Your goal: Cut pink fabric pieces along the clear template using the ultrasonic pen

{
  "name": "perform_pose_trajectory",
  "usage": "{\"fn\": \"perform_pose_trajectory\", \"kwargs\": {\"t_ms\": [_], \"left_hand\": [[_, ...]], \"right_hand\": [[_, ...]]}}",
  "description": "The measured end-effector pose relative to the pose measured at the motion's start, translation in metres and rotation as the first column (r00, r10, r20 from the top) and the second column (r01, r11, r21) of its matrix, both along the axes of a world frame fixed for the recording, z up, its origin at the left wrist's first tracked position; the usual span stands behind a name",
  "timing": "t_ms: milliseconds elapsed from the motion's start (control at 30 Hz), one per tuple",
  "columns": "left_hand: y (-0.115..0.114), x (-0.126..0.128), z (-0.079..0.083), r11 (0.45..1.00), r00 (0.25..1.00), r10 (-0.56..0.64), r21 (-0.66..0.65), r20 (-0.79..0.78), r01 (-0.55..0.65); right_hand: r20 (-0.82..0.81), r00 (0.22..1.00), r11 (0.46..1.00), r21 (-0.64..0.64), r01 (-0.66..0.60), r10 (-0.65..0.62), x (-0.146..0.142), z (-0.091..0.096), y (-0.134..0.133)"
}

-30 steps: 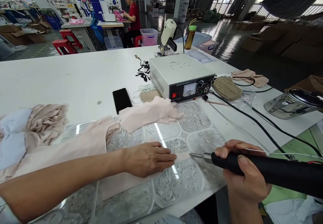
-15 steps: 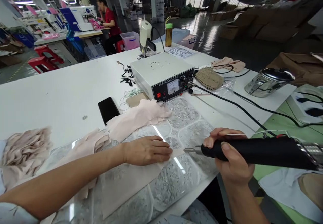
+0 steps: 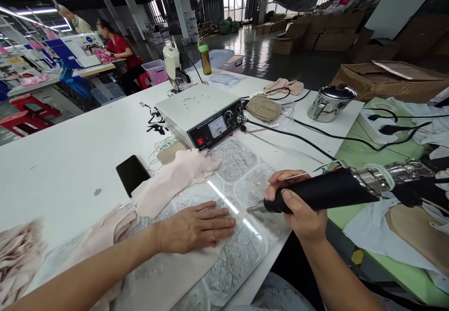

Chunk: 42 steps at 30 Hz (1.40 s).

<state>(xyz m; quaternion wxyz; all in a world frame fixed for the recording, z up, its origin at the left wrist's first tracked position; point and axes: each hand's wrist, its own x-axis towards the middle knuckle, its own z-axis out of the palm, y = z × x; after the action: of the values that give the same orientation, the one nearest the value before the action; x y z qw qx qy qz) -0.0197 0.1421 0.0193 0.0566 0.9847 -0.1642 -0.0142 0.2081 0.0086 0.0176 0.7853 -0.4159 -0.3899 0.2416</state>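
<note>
My left hand [image 3: 196, 227] lies flat with fingers spread, pressing on a pale pink fabric piece [image 3: 171, 273]. Under the fabric is a glossy, scratched transparent plate [image 3: 242, 250]. My right hand [image 3: 303, 210] is wrapped round a black corded ultrasonic hand tool [image 3: 329, 190], held at a slant. The tool's metal tip points left at the narrow end of the fabric, just beyond my left fingertips; whether it touches the cloth I cannot tell. More pale pink fabric pieces [image 3: 175, 173] lie in a stack behind my left hand.
A white control box [image 3: 199, 114] with a dial stands behind the plate, its cable running right. A black phone [image 3: 132, 173] lies left of the fabric stack. A steel pot [image 3: 329, 105] stands at the right edge. Crumpled fabric [image 3: 19, 250] sits at far left. Two people work behind.
My view has turned to the right, so most things appear further left. The fingers of my left hand are spread wider on the fabric. The tool's rear end is tilted higher.
</note>
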Motion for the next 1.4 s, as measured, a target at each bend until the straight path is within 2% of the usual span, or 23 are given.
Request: {"fn": "perform_pose_trajectory", "kwargs": {"t_ms": [133,233,800,1100,1400], "left_hand": [[0.008,0.005,-0.001,0.999,0.996,-0.051,-0.01,-0.077,0.051],[0.011,0.006,-0.005,0.998,0.995,-0.066,-0.017,-0.078,0.065],[0.013,0.005,-0.013,0.996,0.994,-0.058,-0.055,0.09,0.063],[0.013,0.007,-0.014,0.975,0.999,-0.017,-0.219,0.047,0.027],[0.013,0.008,-0.019,0.984,0.995,-0.043,-0.167,0.091,0.058]], "right_hand": [[0.002,1.0,1.0,0.001,-0.006,0.006,0.0,0.0,-0.001],[0.002,1.0,1.0,0.001,-0.005,0.005,0.0,-0.001,-0.001],[-0.001,1.0,1.0,-0.017,0.017,-0.017,0.001,-0.001,-0.002],[-0.016,0.999,0.999,-0.043,0.032,-0.033,0.001,0.001,-0.001],[-0.008,0.999,0.998,-0.05,0.037,-0.038,0.003,0.001,-0.002]]}}
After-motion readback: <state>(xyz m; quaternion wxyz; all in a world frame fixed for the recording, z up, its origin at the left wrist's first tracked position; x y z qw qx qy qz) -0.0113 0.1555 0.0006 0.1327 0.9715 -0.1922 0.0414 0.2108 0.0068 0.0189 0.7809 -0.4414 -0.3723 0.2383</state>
